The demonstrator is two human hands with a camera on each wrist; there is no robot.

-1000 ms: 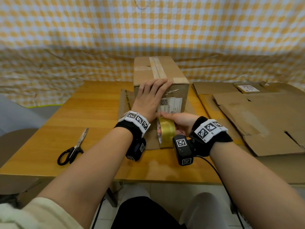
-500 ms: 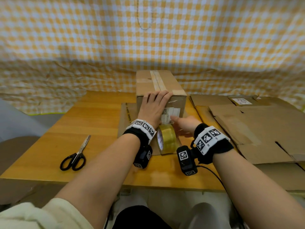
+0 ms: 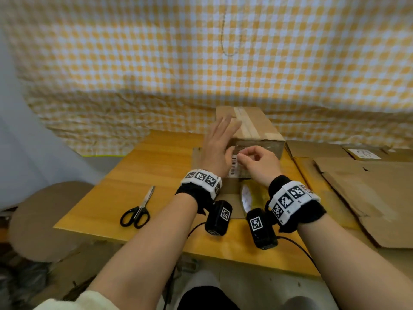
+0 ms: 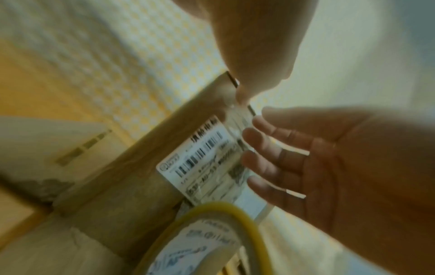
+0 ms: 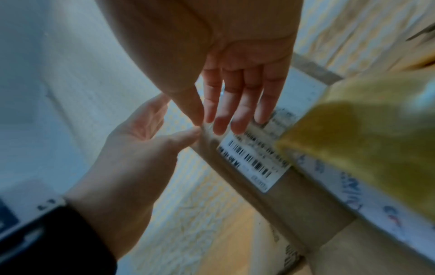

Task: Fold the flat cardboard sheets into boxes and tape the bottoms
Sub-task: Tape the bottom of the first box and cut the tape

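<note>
while the left hand [image 3: 218,144] is hovering open-fingered beside the box [image 3: 252,130] on the table [image 3: 143,175], the right hand [image 3: 259,162] is pinching clear tape against its labelled front, above the tape roll [image 3: 248,196].

Head view evenly lit, soft daylight, faint sheen on tabletop [image 3: 156,166]; edges bend with wide-angle distortion, left hand [image 3: 215,151] motion-blurred. Both wrist views dim, soft, washed-out; tape roll [image 5: 367,130] close and out of focus.
</note>
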